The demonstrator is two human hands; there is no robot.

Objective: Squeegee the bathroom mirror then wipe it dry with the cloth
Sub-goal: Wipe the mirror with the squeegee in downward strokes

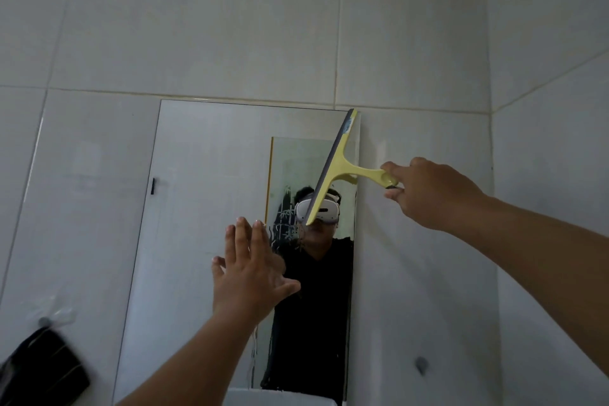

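Observation:
A frameless rectangular mirror (197, 208) hangs on the white tiled wall. My right hand (428, 194) grips the handle of a yellow squeegee (339, 161). Its blade lies slanted against the mirror's upper right part, from the top right corner down toward the middle. My left hand (250, 267) is raised in front of the mirror's centre with its fingers spread and nothing in it. Streaks and droplets of water show on the glass near the blade's lower end. The mirror reflects a person in a dark shirt. No cloth is clearly in view.
A black object (43, 369) hangs at the lower left under a wall hook with clear plastic (49, 316). A small black clip (153, 185) sits left of the mirror. A grey hook (421, 364) is on the wall at the lower right. A white basin rim (280, 397) shows below the mirror.

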